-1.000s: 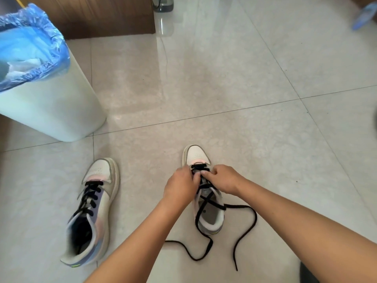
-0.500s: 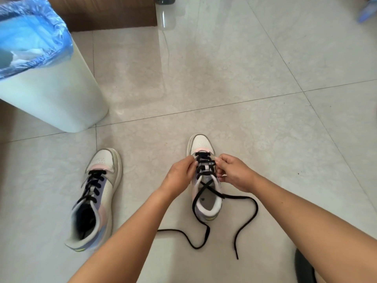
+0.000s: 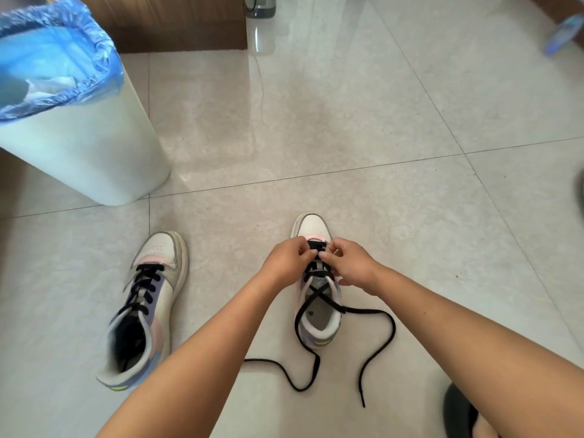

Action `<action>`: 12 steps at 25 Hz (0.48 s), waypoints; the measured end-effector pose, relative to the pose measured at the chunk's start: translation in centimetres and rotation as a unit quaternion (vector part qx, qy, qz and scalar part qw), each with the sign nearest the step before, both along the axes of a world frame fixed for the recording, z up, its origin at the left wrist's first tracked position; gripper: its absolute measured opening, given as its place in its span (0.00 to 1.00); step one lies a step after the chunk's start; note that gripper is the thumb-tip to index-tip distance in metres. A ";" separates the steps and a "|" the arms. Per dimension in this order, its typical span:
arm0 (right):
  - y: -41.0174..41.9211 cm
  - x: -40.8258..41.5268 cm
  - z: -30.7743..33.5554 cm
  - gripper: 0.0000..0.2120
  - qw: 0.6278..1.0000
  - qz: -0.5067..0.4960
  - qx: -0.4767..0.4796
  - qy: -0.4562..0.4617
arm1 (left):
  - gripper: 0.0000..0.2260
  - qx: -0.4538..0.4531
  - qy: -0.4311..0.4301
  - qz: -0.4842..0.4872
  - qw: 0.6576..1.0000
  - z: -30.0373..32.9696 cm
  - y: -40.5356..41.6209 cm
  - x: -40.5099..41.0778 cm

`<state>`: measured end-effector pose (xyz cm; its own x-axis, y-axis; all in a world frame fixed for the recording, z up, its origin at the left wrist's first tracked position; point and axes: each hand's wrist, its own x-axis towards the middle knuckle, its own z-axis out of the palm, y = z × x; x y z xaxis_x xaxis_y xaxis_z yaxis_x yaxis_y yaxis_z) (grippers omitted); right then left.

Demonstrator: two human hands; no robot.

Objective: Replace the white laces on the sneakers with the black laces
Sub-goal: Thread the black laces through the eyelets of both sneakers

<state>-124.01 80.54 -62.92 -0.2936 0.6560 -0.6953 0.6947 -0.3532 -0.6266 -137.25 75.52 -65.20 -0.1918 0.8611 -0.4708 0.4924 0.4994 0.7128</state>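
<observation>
In the head view, the landmark is the right sneaker (image 3: 317, 298), which stands on the tiled floor (image 3: 379, 137) with its toe pointing away from the person. Both hands are over the front part of this sneaker, close to the toe. The left hand (image 3: 286, 259) has its fingers curled and pinches the black lace (image 3: 316, 246) at the lowest rows on the left side of the sneaker. The right hand (image 3: 350, 263) also has curled fingers and pinches the same lace on the right side, so the two hands are nearly touching above the tongue. Behind the hands, toward the person, the lace crosses once over the open collar of the sneaker. Its two loose ends (image 3: 377, 343) lie on the floor near the heel, one curving to the left of the sneaker and one looping to the right.

To the left of the right sneaker, well apart from it, the left sneaker (image 3: 147, 308) lies on the floor, already laced in black. Farther away and to the left stands a white bin (image 3: 94, 159) with a blue bag (image 3: 63, 52) over its rim.
</observation>
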 end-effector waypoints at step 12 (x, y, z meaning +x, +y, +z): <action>0.5 0.3 -0.3 0.15 0.995 -0.080 0.016 -0.057 | 0.12 0.004 -0.026 0.177 0.984 0.1 -1.5 -0.5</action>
<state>-123.67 81.00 -63.19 -0.1032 0.7103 -0.6963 0.6986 -0.4466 -0.5591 -137.79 74.00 -65.11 -0.4560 0.7486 -0.4814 0.2522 0.6274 0.7368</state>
